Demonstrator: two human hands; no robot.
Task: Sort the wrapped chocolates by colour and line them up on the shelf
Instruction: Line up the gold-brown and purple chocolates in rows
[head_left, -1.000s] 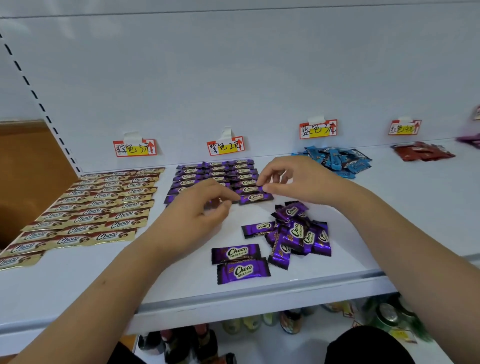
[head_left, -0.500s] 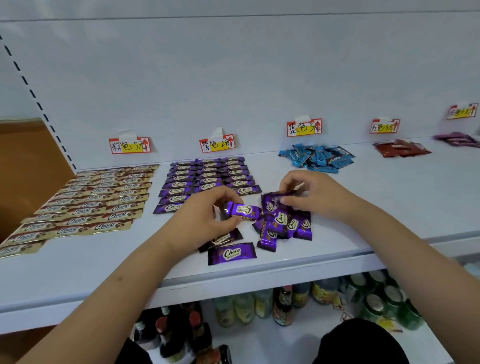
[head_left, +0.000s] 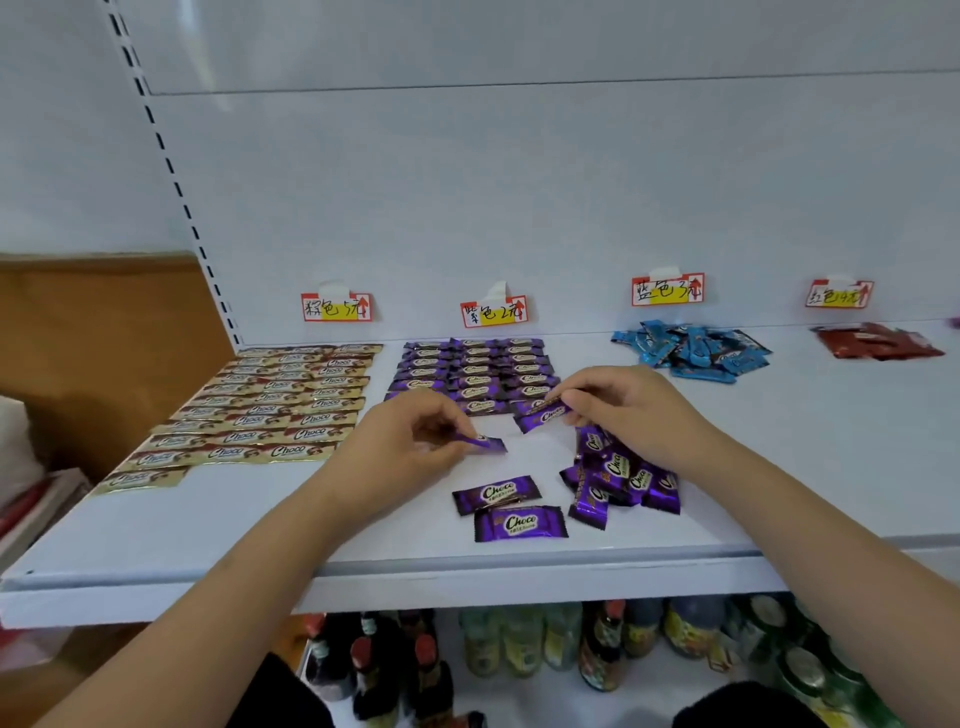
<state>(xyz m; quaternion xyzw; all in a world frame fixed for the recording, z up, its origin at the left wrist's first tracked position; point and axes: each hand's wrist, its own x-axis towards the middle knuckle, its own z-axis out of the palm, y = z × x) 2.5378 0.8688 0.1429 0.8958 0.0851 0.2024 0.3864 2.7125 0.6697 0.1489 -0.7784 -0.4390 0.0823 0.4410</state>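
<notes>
A: What is being held right now?

B: One purple chocolate (head_left: 485, 443) is pinched by the left hand (head_left: 410, 447), just above the shelf (head_left: 156, 540). Another purple chocolate (head_left: 543, 414) is pinched by the right hand (head_left: 631, 415), close to the front of the purple rows (head_left: 475, 374).

A: Where are the others found?

B: A loose purple pile (head_left: 621, 478) is seen under the right wrist. Two flat purple ones (head_left: 511, 512) are laid near the shelf's front edge. The gold rows (head_left: 270, 410) are lined up on the left already. A blue pile (head_left: 691, 351) and a red pile (head_left: 878, 340) are left at the back, not lined up yet.

A: How will a chocolate feel when it is picked up?

B: It is likely very light. The shiny wrapper looks crinkly and a bit slippery, so it may slide on the smooth shelf when it is nudged. The middle is probably firm, and the crimped ends are thin and floppy.

A: So where should it be held?

B: It is best held by the thick middle, or pinched at one crimped end for small turns. A soft pinch is enough. The rows are packed tight, so neat ones could be knocked crooked if a piece is pushed in hard.
</notes>
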